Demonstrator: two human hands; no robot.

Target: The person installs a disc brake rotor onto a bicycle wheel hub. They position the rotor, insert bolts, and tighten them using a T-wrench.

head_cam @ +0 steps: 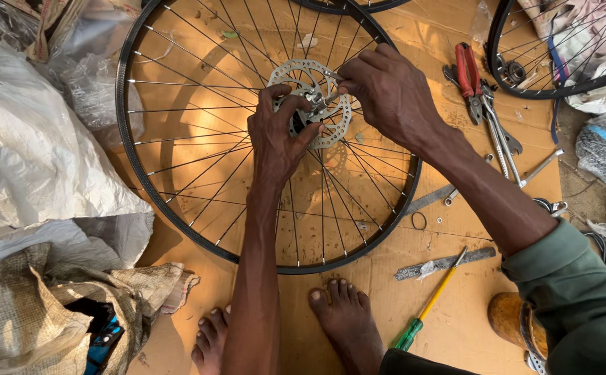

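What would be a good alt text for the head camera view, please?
Two bare hands work at the disc rotor of a spoked bicycle wheel lying on cardboard: left hand on the hub, right hand pinching at the rotor's edge. Red-handled pliers and a screwdriver lie nearby.

— The wheel rim (pixel 128 149)? 
— Black, with silver spokes (pixel 198 160) and a silver brake disc (pixel 313 104).
— Tools?
— Red-handled pliers (pixel 467 73), a screwdriver (pixel 429 303) with a yellow shaft and green handle. Brown cardboard (pixel 455 229) underneath.
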